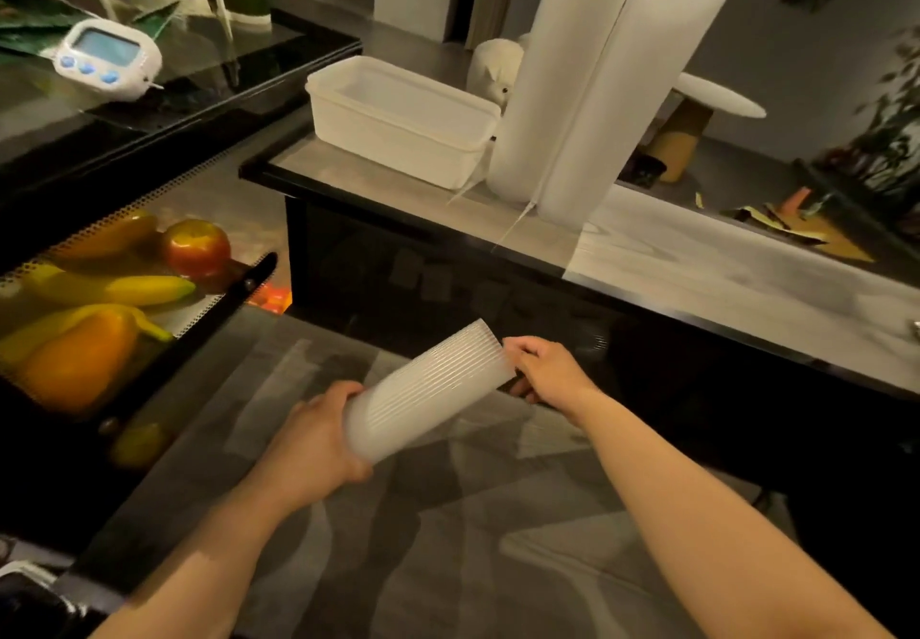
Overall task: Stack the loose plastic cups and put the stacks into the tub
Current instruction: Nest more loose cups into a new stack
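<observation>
A tilted stack of cups (432,389) is held below and in front of the tub (398,121), well apart from it. The left hand (318,444) has its grip clamped round one end, the right hand (545,369) pinching the other. The tub sits on the tabletop (697,265).

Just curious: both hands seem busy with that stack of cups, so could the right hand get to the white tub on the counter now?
Probably not yet: the right hand grips the cup stack, though nothing blocks the open tub.
</observation>
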Tool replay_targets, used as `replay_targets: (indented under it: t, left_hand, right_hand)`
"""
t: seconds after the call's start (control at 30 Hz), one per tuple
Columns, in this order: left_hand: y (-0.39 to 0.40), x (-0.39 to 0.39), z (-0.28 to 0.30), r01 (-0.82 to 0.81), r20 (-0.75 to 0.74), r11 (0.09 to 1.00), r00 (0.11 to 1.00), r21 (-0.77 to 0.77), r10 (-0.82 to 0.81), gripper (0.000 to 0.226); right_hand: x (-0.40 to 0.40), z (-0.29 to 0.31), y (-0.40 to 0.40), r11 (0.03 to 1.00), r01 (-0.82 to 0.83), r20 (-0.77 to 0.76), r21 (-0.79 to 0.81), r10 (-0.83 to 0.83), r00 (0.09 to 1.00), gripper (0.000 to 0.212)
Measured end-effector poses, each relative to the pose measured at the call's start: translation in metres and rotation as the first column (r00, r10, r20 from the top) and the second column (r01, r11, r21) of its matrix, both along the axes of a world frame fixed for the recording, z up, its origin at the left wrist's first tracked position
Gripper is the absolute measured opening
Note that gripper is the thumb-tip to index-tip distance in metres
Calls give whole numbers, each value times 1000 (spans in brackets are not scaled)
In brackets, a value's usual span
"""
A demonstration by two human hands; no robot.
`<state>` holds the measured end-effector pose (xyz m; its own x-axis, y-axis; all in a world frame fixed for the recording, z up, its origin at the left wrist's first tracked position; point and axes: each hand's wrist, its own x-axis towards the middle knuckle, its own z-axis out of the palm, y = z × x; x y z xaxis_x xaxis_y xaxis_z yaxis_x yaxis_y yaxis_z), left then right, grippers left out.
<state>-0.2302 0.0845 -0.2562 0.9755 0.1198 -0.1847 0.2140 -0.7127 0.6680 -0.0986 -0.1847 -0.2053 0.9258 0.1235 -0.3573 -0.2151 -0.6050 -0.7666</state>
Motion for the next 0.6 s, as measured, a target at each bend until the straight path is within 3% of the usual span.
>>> replay_targets:
  t: [0.17,0.27,0.37,0.5,0.6]
  left_hand:
    - [-8,8,-5,8,12,1000,1000,17,-9,99]
    - [-15,14,-6,15,-11,999,1000,39,-14,102]
    - [-22,16,-7,17,-45,998,999,61,-14,104]
    - [-31,14,-11,40,-49,995,998,87,-36,101]
    - [-35,14,-11,40,-60,994,998,106,-34,97]
  right_hand:
    - [27,-36,-54,939,318,4,-132,-320,947,35]
    - [42,-45,-87,885,339,-1,-319,-358,934,39]
    - [62,-60,-115,868,309,-94,-390,-371,924,43]
    - [80,-75,-131,891,269,-117,-366,-331,936,56]
    - [95,-89,-140,895,399,-78,-200,-420,904,47]
